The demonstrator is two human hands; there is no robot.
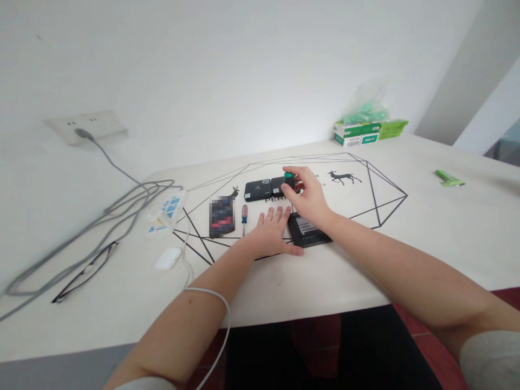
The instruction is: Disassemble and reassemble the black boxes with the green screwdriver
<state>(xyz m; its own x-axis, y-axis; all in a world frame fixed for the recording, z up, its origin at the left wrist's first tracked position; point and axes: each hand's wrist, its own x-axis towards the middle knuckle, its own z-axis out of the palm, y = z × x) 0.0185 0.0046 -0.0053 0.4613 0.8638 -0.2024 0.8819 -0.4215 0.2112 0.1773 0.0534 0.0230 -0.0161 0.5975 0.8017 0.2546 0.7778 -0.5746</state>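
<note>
My right hand [307, 195] is curled, thumb and fingers around a small green object [288, 175], mostly hidden. It is held at the right end of two flat black devices [258, 190] lying side by side. My left hand [272, 235] lies flat on the table with its fingers spread. Its thumb and forefinger reach to the left edge of a black rectangular device with a white label [309, 227]. Left of that hand are a small screwdriver [244, 213] with a blue and clear handle and a phone-like slab [222, 218] with a blurred-out screen.
Grey cable [97, 244] coils at the left, near glasses [85, 272], a clear plastic box [166, 214] and a white case [168, 258]. Green-white boxes [357, 132] with a plastic bag [368, 105] stand at the back right. A green packet [449, 177] lies far right.
</note>
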